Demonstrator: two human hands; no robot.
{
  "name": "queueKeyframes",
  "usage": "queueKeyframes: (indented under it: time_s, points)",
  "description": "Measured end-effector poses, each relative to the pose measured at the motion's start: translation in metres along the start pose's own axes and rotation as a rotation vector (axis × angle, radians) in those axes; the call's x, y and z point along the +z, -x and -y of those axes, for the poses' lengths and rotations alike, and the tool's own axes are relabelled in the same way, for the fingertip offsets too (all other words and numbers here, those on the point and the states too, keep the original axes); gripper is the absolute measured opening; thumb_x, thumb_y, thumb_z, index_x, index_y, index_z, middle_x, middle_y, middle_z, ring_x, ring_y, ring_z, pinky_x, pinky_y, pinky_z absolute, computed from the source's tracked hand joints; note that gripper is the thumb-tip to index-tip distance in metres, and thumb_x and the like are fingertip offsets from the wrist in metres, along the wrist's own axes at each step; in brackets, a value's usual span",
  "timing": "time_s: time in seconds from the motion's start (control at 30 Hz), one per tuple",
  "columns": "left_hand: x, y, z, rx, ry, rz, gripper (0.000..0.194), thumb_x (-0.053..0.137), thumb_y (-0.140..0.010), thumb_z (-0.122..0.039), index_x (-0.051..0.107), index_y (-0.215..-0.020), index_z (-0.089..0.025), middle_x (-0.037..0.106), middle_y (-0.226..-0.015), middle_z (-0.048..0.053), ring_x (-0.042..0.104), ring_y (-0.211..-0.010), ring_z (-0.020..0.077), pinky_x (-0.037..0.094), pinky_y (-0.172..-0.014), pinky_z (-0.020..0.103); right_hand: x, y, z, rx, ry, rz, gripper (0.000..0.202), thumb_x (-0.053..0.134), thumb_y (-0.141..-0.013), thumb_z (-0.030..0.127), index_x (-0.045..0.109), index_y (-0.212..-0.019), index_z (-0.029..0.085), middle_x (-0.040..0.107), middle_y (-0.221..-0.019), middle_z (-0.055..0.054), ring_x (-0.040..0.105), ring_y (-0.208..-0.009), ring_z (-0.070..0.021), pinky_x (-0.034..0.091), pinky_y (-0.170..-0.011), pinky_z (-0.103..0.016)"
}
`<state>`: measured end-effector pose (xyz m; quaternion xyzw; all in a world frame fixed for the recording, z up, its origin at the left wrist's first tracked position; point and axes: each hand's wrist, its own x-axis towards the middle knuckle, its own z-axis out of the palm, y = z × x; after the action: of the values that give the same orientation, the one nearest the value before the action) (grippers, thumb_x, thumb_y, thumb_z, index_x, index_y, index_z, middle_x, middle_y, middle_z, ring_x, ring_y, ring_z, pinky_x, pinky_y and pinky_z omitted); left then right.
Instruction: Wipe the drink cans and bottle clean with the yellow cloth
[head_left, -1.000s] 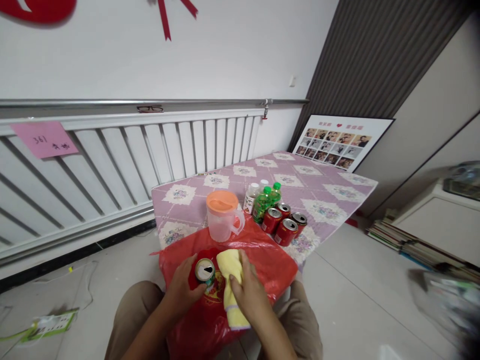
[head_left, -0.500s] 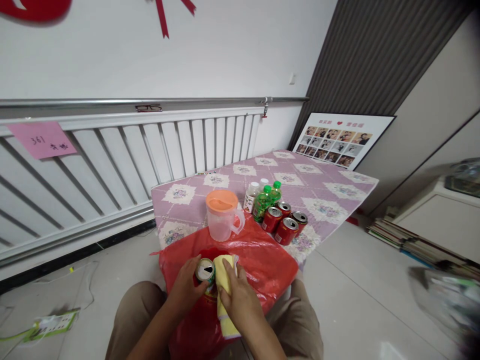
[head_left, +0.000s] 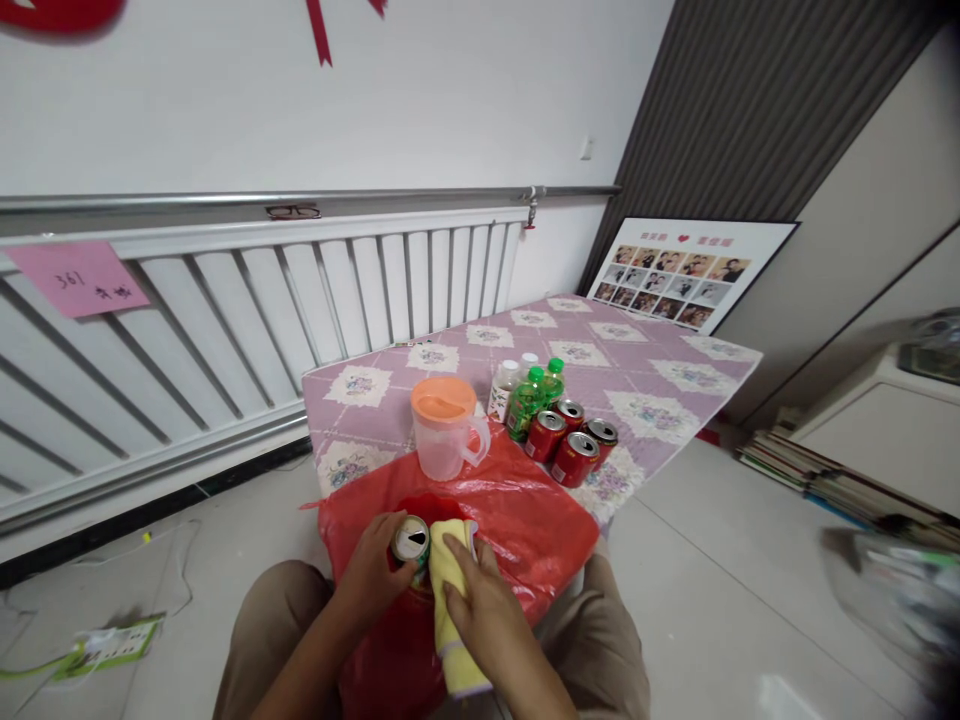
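My left hand point(head_left: 377, 562) is closed around an opened drink can point(head_left: 411, 540), its top with the dark mouth hole facing up. A folded yellow cloth point(head_left: 448, 570) is gripped in my right hand point(head_left: 484, 607), right beside the can. Both hands are above a red plastic bag point(head_left: 517, 530) spread over the table's near end and my lap. Just beyond them stands a clear pitcher point(head_left: 441, 450) with an orange lid. The lower part of the can is hidden by my fingers and the cloth.
Several red cans point(head_left: 575, 459) stand right of the pitcher, beside green-capped bottles point(head_left: 525, 403) and white-capped bottles point(head_left: 503, 388). A purple flowered cloth covers the table point(head_left: 555, 330). A radiator point(head_left: 352, 290) runs behind. A power strip point(head_left: 112, 645) lies on the floor at left.
My right hand and the yellow cloth have shifted slightly down, with the cloth's lower end swung a little right. My left hand still holds the can in nearly the same place.
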<state>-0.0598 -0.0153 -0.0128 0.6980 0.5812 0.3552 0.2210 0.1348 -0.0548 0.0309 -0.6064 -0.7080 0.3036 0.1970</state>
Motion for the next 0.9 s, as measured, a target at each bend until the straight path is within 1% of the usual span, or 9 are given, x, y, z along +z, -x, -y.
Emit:
queueKeyframes:
  time_s: [0.13, 0.2, 0.27, 0.37, 0.5, 0.63, 0.73, 0.8, 0.9]
  points:
    - [-0.006, -0.004, -0.003, 0.015, 0.016, 0.048, 0.056, 0.063, -0.062, -0.013, 0.059, -0.117, -0.021, 0.064, -0.121, 0.01, 0.058, -0.117, 0.0294, 0.044, -0.105, 0.05, 0.002, -0.023, -0.005, -0.016, -0.01, -0.011, 0.056, 0.049, -0.086, 0.014, 0.046, -0.141, 0.019, 0.042, -0.146, -0.016, 0.04, -0.138, -0.0255, 0.038, -0.106, -0.035]
    - [-0.01, -0.007, -0.004, 0.024, 0.027, 0.086, 0.057, 0.063, -0.06, -0.012, 0.06, -0.117, -0.021, 0.065, -0.121, 0.01, 0.058, -0.117, 0.0293, 0.044, -0.105, 0.049, 0.004, -0.028, -0.007, -0.019, -0.025, -0.017, 0.056, 0.049, -0.086, 0.014, 0.046, -0.141, 0.021, 0.044, -0.145, -0.014, 0.04, -0.137, -0.0241, 0.037, -0.107, -0.034]
    - [-0.015, -0.01, -0.003, 0.031, 0.041, 0.139, 0.06, 0.062, -0.059, -0.011, 0.059, -0.118, -0.021, 0.064, -0.123, 0.01, 0.058, -0.118, 0.029, 0.043, -0.106, 0.048, 0.005, -0.028, -0.008, -0.021, -0.038, -0.014, 0.056, 0.049, -0.086, 0.014, 0.046, -0.141, 0.022, 0.045, -0.145, -0.014, 0.041, -0.137, -0.0237, 0.038, -0.106, -0.034]
    - [-0.021, -0.015, -0.001, 0.054, 0.066, 0.227, 0.064, 0.061, -0.059, -0.009, 0.057, -0.122, -0.021, 0.062, -0.127, 0.01, 0.056, -0.122, 0.0276, 0.041, -0.109, 0.046, 0.004, -0.02, -0.008, -0.013, -0.039, 0.005, 0.057, 0.049, -0.084, 0.012, 0.046, -0.141, 0.02, 0.044, -0.145, -0.016, 0.043, -0.135, -0.0249, 0.039, -0.105, -0.035]
    - [-0.029, -0.02, -0.001, 0.1, 0.098, 0.281, 0.063, 0.061, -0.062, -0.01, 0.056, -0.124, -0.021, 0.061, -0.13, 0.009, 0.055, -0.122, 0.0263, 0.04, -0.109, 0.043, 0.0, -0.003, -0.004, -0.013, -0.013, 0.029, 0.057, 0.048, -0.084, 0.011, 0.047, -0.141, 0.019, 0.042, -0.145, -0.018, 0.046, -0.133, -0.0256, 0.039, -0.106, -0.036]
    - [-0.035, -0.024, -0.006, 0.119, 0.118, 0.337, 0.06, 0.062, -0.065, -0.011, 0.057, -0.124, -0.023, 0.062, -0.128, 0.007, 0.056, -0.12, 0.025, 0.042, -0.108, 0.041, -0.004, 0.009, -0.001, -0.02, -0.017, 0.04, 0.058, 0.049, -0.083, 0.009, 0.048, -0.14, 0.02, 0.046, -0.142, -0.015, 0.048, -0.132, -0.0233, 0.038, -0.107, -0.033]
    - [-0.04, -0.027, -0.012, 0.149, 0.141, 0.369, 0.058, 0.064, -0.066, -0.013, 0.056, -0.123, -0.022, 0.063, -0.126, 0.007, 0.058, -0.117, 0.0241, 0.043, -0.106, 0.039, -0.004, 0.005, -0.002, -0.032, -0.032, 0.031, 0.058, 0.049, -0.082, 0.009, 0.049, -0.139, 0.02, 0.048, -0.141, -0.015, 0.049, -0.13, -0.0233, 0.04, -0.106, -0.033]
    - [-0.043, -0.03, -0.016, 0.177, 0.154, 0.396, 0.056, 0.063, -0.067, -0.013, 0.058, -0.121, -0.022, 0.064, -0.124, 0.007, 0.059, -0.115, 0.0236, 0.044, -0.104, 0.038, -0.003, -0.002, -0.003, -0.04, -0.038, 0.024, 0.057, 0.049, -0.083, 0.01, 0.049, -0.139, 0.02, 0.048, -0.14, -0.016, 0.049, -0.13, -0.0237, 0.041, -0.104, -0.033]
    - [-0.048, -0.033, -0.023, 0.183, 0.147, 0.444, 0.053, 0.061, -0.067, -0.012, 0.058, -0.119, -0.023, 0.065, -0.121, 0.005, 0.06, -0.111, 0.0225, 0.046, -0.1, 0.035, -0.001, -0.017, -0.004, -0.04, -0.043, 0.002, 0.055, 0.05, -0.085, 0.013, 0.049, -0.139, 0.018, 0.046, -0.142, -0.017, 0.047, -0.132, -0.0248, 0.039, -0.105, -0.033]
